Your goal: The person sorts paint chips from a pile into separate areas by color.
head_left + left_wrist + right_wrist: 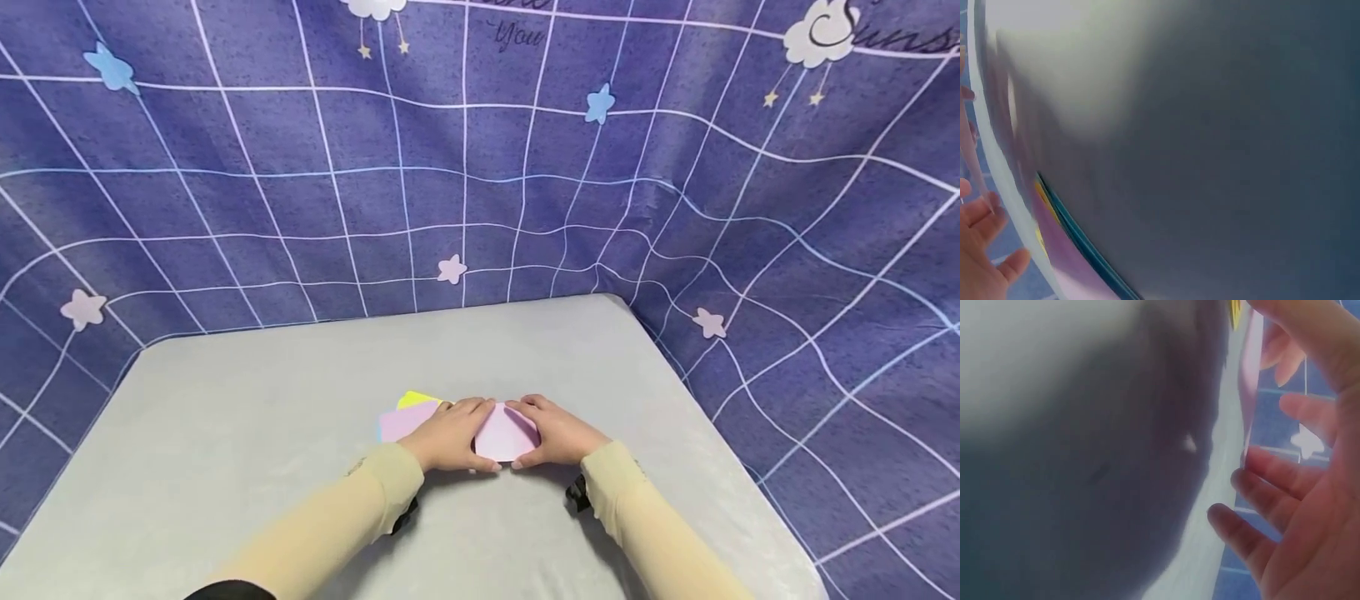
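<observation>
Between both hands a small pink paper sheet [504, 433] is held up off the table, bowed slightly. My left hand [450, 437] holds it by the left edge, thumb at the near side and fingers at the far side. On the opposite edge my right hand [561, 432] grips it the same way; the right wrist view shows its fingers [1266, 500] spread along the paper's edge. Beneath and left of the left hand lies a small pile of papers, with a pink sheet [401, 423] on top and a yellow one [415, 399] poking out behind. Teal edges [1094, 259] show in the left wrist view.
A pale grey cloth-covered table [262, 417] carries the papers. Blue curtains [300, 208] with white grid lines, stars and clouds hang behind it and along the right side.
</observation>
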Motion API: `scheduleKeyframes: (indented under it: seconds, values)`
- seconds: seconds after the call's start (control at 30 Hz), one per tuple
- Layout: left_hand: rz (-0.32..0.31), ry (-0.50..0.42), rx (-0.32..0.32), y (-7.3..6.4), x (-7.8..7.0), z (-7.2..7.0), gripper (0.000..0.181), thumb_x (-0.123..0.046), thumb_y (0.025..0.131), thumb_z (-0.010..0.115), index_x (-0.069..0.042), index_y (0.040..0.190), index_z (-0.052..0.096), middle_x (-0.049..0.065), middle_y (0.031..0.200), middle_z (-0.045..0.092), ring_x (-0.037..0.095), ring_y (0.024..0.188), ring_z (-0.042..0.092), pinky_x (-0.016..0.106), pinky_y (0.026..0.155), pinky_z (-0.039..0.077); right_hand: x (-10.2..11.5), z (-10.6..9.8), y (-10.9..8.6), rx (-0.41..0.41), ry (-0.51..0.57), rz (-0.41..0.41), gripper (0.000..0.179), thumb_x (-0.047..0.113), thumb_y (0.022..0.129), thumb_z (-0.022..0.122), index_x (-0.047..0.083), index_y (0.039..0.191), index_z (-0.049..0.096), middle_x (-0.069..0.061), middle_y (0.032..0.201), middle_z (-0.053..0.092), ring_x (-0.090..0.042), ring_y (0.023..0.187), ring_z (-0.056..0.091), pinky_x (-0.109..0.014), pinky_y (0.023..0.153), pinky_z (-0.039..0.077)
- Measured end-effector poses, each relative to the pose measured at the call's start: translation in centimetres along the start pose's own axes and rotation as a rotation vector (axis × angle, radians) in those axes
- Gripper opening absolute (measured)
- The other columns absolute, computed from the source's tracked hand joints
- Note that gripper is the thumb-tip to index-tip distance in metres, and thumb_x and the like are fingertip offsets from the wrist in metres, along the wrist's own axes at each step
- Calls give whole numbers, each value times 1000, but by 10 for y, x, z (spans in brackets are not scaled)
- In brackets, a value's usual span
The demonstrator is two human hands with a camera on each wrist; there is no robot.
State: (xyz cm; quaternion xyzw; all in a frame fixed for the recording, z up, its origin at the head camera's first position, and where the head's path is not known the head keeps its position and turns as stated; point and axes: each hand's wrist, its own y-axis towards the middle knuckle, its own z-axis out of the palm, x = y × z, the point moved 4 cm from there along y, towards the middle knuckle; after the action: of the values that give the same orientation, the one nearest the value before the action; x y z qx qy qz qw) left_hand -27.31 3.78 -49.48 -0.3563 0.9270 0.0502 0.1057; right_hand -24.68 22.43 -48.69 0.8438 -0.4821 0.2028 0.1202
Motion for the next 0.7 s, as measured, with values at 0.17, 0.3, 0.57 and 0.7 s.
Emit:
scheduleKeyframes:
  seconds: [0.17, 0.3, 0.57, 0.7]
  values:
    - [-12, -3, 32, 9, -9, 5, 106, -74, 73, 64, -10, 151, 31, 8, 148, 40, 23, 136, 35, 53, 106, 30, -8, -5, -8, -8, -7, 4, 97, 46, 68, 86, 13, 147, 41, -20, 138, 44, -34, 122, 47, -48, 99, 40]
    - [-9, -6, 51, 15, -15, 8, 105, -72, 74, 65, -10, 151, 31, 9, 147, 40, 22, 137, 35, 53, 106, 30, -13, -6, -15, -5, -26, 12, 97, 47, 68, 85, 12, 147, 41, -19, 136, 46, -34, 121, 48, -48, 99, 41]
    - [9, 36, 72, 26, -26, 17, 105, -72, 74, 64, -9, 151, 31, 8, 147, 41, 21, 136, 35, 49, 105, 31, -22, -6, -27, 11, -29, 57, 96, 45, 69, 85, 12, 147, 40, -19, 137, 45, -36, 124, 45, -51, 100, 38]
    - [21, 49, 68, 32, -32, 18, 104, -72, 74, 64, -8, 150, 33, 9, 146, 42, 22, 135, 37, 49, 104, 32, -27, -8, -30, 7, -36, 67, 95, 44, 69, 85, 10, 146, 41, -20, 137, 45, -38, 124, 45, -53, 101, 37]
